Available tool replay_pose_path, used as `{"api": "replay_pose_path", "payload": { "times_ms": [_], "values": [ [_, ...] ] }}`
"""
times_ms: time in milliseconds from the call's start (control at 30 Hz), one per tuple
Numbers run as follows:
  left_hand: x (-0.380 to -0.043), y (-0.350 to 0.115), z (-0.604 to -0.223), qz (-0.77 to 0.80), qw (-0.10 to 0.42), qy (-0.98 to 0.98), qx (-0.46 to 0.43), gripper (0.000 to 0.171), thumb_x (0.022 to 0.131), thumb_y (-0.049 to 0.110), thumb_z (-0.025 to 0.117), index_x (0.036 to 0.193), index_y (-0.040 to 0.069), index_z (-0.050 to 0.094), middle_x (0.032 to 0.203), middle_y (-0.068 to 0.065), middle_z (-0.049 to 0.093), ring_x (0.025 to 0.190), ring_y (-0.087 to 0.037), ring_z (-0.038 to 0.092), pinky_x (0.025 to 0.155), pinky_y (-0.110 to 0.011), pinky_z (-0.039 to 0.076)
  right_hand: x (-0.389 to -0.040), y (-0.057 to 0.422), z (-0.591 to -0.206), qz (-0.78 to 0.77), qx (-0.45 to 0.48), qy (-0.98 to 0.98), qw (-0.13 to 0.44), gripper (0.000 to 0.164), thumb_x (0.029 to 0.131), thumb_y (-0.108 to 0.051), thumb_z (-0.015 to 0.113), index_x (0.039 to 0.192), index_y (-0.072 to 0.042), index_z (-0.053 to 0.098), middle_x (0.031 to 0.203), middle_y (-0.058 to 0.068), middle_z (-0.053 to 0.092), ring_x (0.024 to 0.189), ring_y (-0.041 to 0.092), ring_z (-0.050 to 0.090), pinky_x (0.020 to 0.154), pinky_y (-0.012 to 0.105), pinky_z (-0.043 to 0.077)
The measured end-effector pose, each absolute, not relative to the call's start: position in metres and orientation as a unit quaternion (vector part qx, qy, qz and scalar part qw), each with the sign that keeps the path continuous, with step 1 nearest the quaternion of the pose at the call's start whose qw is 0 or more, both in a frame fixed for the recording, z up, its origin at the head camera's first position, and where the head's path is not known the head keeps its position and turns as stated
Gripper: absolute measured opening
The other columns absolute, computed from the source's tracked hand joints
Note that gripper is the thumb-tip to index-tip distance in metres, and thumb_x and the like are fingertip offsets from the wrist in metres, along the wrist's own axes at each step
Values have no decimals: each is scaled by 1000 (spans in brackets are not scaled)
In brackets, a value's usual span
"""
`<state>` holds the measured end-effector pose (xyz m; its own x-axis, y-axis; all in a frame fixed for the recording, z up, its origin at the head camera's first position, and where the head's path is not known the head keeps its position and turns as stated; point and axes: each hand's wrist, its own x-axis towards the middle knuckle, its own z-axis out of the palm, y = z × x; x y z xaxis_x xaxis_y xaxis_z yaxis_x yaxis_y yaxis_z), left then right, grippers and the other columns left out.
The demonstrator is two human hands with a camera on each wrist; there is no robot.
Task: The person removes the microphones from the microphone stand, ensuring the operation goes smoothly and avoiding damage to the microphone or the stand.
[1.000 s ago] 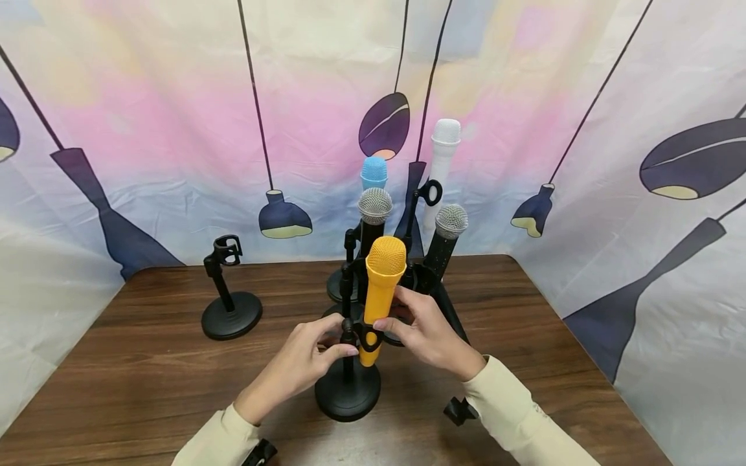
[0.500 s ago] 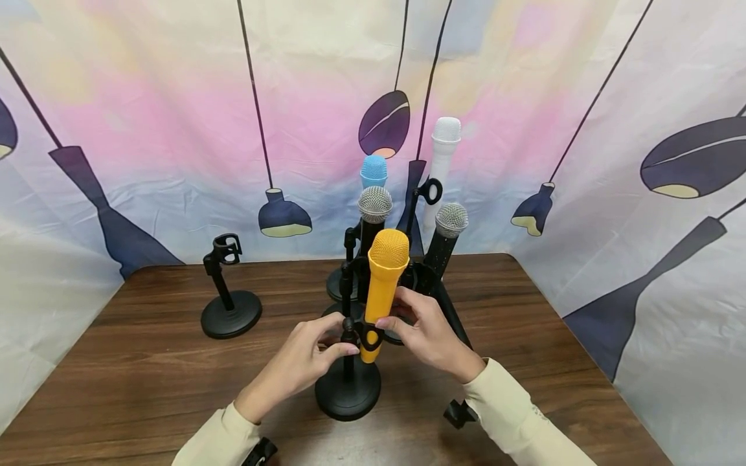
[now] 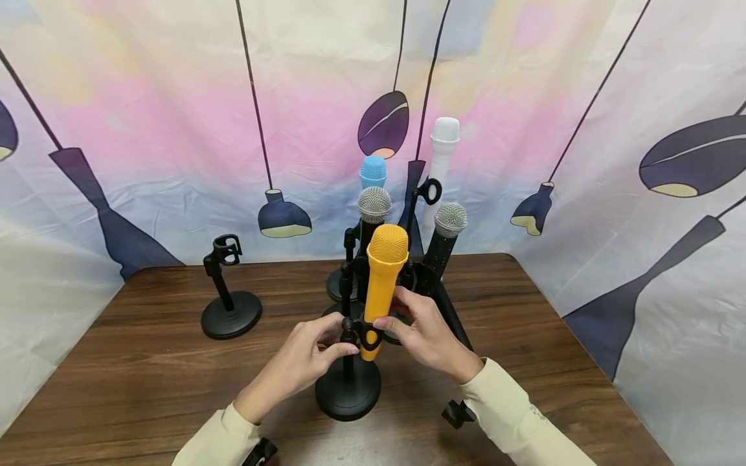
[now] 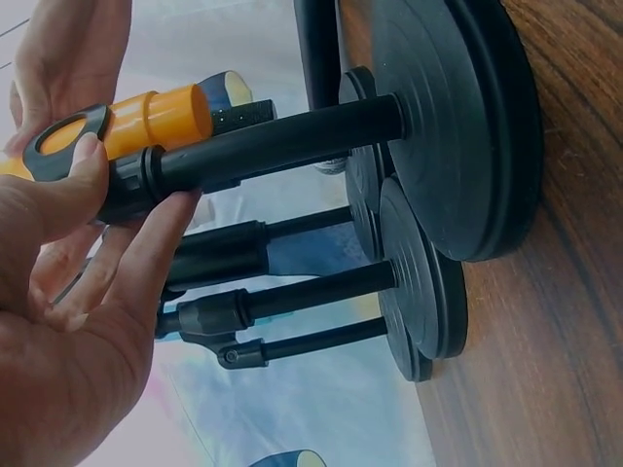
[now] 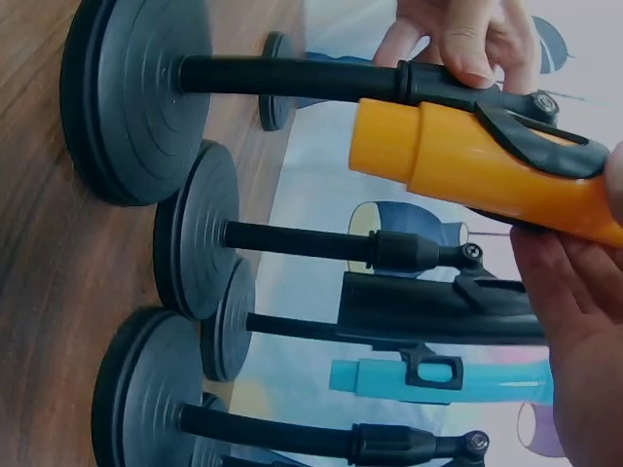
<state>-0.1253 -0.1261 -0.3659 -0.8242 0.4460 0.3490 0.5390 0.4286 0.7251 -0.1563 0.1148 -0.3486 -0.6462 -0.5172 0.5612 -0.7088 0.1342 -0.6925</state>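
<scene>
Two pinches: left hand (image 3: 298, 354) on front stand (image 3: 348, 393), right hand (image 3: 432, 336) on yellow microphone (image 3: 382, 281) in that stand's clip (image 5: 531, 148); steady alignment seemed best.

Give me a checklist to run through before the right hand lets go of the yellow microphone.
1. Yellow microphone inside the clip: ok.
2. Left hand holding the stand: ok.
3. Right hand holding the microphone: ok.
4. Base resting on the table: ok.
5. Clip tight enough: cannot tell.
6. Microphone's top clear of the black microphone behind: cannot tell, they overlap in the head view.
</scene>
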Motion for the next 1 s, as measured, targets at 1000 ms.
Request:
{"api": "replay_pose_path", "payload": {
  "times_ms": [1000],
  "values": [
    [-124,-126,-365,-446,52,-845,-290,13,94,21,74,99,18,62,80,8,66,58,-4,47,53,-24,40,-156,116,-344,511,406,-755,71,43,92,-4,72,132,0,57,120,11,67,107,21,69,90,32,56]
  ]
}}
